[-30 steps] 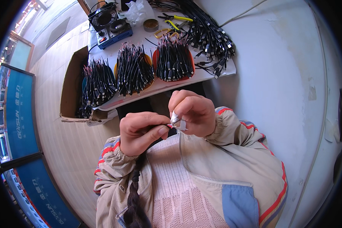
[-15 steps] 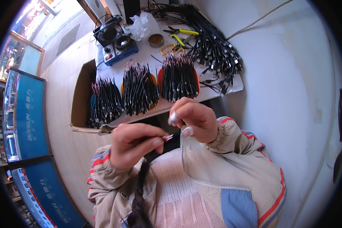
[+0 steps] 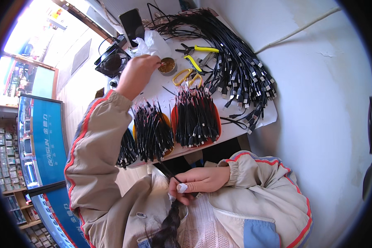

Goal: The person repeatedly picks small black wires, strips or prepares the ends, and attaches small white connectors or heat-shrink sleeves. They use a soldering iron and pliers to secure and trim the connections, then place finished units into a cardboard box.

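Observation:
My left hand [image 3: 139,74] reaches far over the table, its fingers pinched at the left rim of a round tin [image 3: 168,66] of brownish amber stuff. What they hold, if anything, is too small to make out. Low in front of my chest, my right hand [image 3: 200,180] is closed on a black cable [image 3: 166,170] that sticks out up and to the left. White tape wraps its thumb. Beyond it stand bundles of short black cables with stripped pinkish ends, in a red tray [image 3: 217,124] and a yellow tray [image 3: 168,151]; my left sleeve partly covers a third bundle [image 3: 127,149].
Yellow-handled wire strippers [image 3: 206,48] and yellow scissors [image 3: 182,77] lie right of the tin. A large heap of black USB cables [image 3: 239,70] fills the table's right side by the wall. A phone [image 3: 132,27], a white plastic bag [image 3: 152,43] and a black fan [image 3: 113,62] stand at the back.
My left hand has gone from in front of my chest, where it pinched red and white wire ends, up to the tin. My right hand has dropped lower. The view has shifted.

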`<state>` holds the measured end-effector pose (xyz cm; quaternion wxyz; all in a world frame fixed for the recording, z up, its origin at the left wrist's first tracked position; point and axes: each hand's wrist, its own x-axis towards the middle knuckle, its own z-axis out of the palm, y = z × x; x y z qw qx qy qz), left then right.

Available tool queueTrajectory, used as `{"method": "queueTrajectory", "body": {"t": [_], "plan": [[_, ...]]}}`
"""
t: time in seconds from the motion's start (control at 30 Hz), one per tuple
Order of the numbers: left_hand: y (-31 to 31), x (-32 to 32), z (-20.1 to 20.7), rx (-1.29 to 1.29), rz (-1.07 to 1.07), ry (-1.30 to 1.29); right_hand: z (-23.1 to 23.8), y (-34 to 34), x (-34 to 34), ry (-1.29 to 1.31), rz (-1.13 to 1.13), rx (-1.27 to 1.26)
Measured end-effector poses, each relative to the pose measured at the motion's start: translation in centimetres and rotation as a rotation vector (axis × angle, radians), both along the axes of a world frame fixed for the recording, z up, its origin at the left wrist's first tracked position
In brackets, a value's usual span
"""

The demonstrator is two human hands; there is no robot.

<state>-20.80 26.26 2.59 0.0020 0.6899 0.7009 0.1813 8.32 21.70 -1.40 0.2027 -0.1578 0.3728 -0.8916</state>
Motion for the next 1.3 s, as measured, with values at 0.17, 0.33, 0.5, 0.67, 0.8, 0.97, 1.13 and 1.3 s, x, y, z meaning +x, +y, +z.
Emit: {"method": "queueTrajectory", "body": {"t": [0.17,0.33,0.5,0.67,0.8,0.97,1.13,1.3], "plan": [[3.0,-1.9,-5.8,-0.045,0.022,-0.074,-0.7,2.0,-0.5,0.019,-0.134,0.049],[4.4,-2.4,-7.3,-0.094,0.088,-0.064,-1.1,2.7,-1.1,-0.037,-0.122,0.008],[5.0,-2.3,-7.7,-0.080,0.080,-0.064,-1.0,3.4,-1.3,-0.007,-0.155,0.017],[5.5,-2.2,-8.1,-0.110,0.132,-0.084,-1.1,3.5,-1.5,0.011,-0.148,0.026],[5.6,-2.0,-8.4,-0.038,0.140,-0.064,-1.1,3.3,-1.4,0.022,-0.147,0.035],[4.2,-1.9,-6.9,0.114,0.140,-0.098,-1.0,2.8,-0.9,0.008,-0.127,0.054],[1.5,-1.9,-4.3,0.309,0.119,-0.075,-0.7,1.6,-1.0,0.057,-0.129,0.079],[0.6,-1.6,-4.5,0.270,0.112,-0.058,-0.7,0.8,-0.9,0.058,-0.123,0.083]]}}
